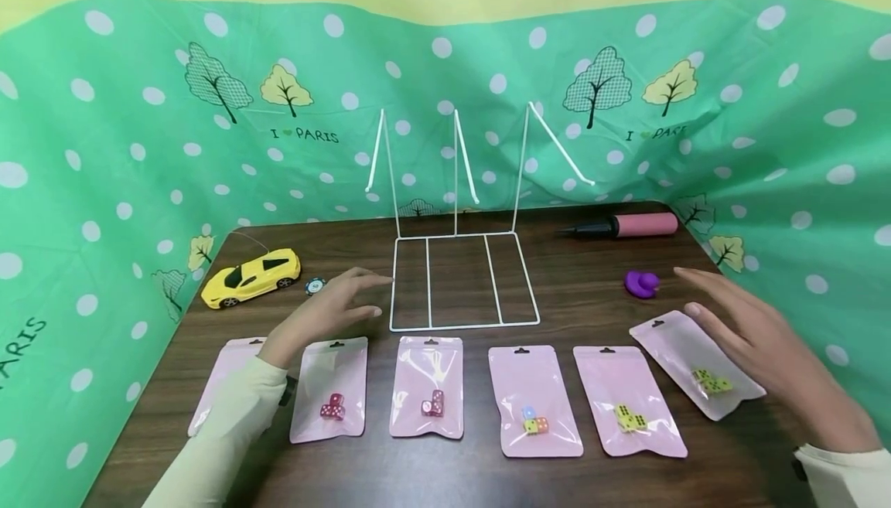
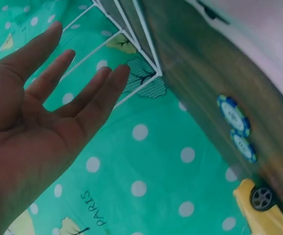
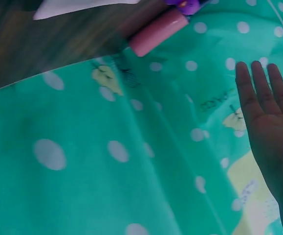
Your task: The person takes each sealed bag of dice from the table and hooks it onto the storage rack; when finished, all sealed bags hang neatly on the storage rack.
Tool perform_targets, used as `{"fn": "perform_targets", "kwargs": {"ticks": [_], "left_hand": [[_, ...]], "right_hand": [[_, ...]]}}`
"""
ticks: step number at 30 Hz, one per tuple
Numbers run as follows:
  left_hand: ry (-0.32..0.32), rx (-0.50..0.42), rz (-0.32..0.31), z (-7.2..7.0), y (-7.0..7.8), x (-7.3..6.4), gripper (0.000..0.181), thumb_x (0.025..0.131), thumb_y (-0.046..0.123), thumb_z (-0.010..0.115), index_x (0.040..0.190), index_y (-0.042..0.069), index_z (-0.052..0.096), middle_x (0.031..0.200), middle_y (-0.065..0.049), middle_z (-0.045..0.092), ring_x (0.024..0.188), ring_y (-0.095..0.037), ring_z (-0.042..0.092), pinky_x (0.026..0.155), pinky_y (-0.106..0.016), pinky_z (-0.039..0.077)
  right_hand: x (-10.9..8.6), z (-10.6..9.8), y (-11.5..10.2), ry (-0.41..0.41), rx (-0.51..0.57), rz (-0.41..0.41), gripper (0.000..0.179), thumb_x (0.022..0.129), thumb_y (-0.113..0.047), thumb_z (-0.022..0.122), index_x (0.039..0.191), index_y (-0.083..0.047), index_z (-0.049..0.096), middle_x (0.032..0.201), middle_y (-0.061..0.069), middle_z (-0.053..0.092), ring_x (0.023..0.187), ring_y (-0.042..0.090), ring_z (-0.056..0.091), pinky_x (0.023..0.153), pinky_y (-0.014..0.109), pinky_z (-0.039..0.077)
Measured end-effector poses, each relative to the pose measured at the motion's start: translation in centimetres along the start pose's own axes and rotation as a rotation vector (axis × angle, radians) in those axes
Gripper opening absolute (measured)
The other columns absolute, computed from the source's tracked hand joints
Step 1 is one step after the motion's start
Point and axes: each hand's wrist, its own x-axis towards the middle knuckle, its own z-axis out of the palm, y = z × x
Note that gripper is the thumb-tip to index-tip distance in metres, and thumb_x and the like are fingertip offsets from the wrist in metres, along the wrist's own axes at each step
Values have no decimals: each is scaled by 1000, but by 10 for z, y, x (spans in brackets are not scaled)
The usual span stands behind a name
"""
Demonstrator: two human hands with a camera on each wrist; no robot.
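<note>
My left hand [image 1: 327,311] reaches over the table toward the left side of a white wire rack [image 1: 465,327], its fingers spread and holding nothing. In the left wrist view the same hand [image 2: 48,103] shows an empty palm. Above the rightmost pink pouch [image 1: 689,349], which holds yellow-green dice, my right hand [image 1: 759,338] hovers with fingers straight. A purple rubber duck [image 1: 641,284] sits just left of its fingertips. Under the left forearm lie a partly covered pouch [image 1: 226,373] and one with red dice [image 1: 329,376].
Three more pouches lie along the front: one with red dice [image 1: 427,369], one with mixed dice [image 1: 532,376], one with yellow dice [image 1: 619,376]. A yellow toy car [image 1: 252,279] and poker chips [image 1: 315,286] are at left. A pink hand pump [image 1: 643,224] lies back right.
</note>
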Motion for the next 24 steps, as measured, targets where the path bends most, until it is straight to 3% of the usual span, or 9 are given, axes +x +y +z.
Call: {"fn": "perform_targets", "kwargs": {"ticks": [2, 5, 7, 9, 15, 17, 20, 24], "left_hand": [[-19, -9, -11, 4, -1, 3, 50, 102, 7, 75, 149, -1, 62, 143, -26, 62, 131, -46, 60, 109, -61, 51], [-49, -20, -28, 10, -2, 7, 47, 102, 6, 75, 147, 0, 64, 139, -26, 63, 124, -45, 64, 103, -58, 55], [-66, -36, -40, 13, -3, 8, 45, 102, 4, 75, 146, 1, 66, 137, -26, 64, 120, -45, 65, 100, -57, 57], [-79, -47, -44, 15, -5, 9, 42, 102, 3, 74, 143, 2, 67, 133, -25, 65, 118, -43, 67, 98, -55, 58], [-137, -69, -65, 21, -11, 8, 36, 100, 1, 75, 136, 4, 73, 120, -17, 68, 112, -34, 67, 94, -50, 59], [-152, -71, -68, 23, -12, 9, 34, 100, 2, 75, 134, 5, 74, 118, -15, 68, 111, -33, 67, 94, -49, 59], [-155, -77, -62, 25, -12, 13, 32, 101, 1, 75, 133, 5, 75, 117, -14, 69, 110, -32, 67, 93, -47, 59], [-143, -87, -60, 26, -12, 14, 30, 101, 0, 74, 130, 5, 76, 116, -14, 68, 109, -30, 67, 91, -44, 59]], "right_hand": [[-4, -1, 7, -21, 22, 49, 55, 114, -19, 56, 167, -20, 43, 161, 27, 48, 160, 28, 31, 131, 48, 14], [-10, -2, 18, -29, 34, 110, 54, 115, -22, 55, 167, -19, 43, 160, 26, 49, 158, 10, 28, 128, 31, 13], [-14, -2, 25, -15, 30, 113, 53, 114, -21, 55, 166, -16, 45, 161, 22, 50, 152, -4, 26, 126, 25, 12], [-17, -2, 33, 0, 24, 107, 51, 114, -19, 56, 164, -14, 48, 159, 21, 52, 140, -21, 22, 116, 11, 8], [-28, 2, 53, 6, -6, 97, 49, 112, -16, 59, 158, -2, 51, 148, 37, 55, 137, -25, 17, 115, 11, 5], [-33, 4, 60, 13, -28, 97, 48, 110, -14, 64, 154, 1, 54, 144, 38, 57, 134, -26, 18, 112, 6, 8], [-40, 6, 68, 13, -56, 104, 48, 105, -12, 71, 148, 5, 57, 137, 38, 61, 125, -25, 33, 101, -1, 13], [-46, 7, 77, -63, -22, 153, 53, 99, -7, 78, 144, 11, 56, 134, 42, 59, 100, -26, 41, 88, 1, 34]]}}
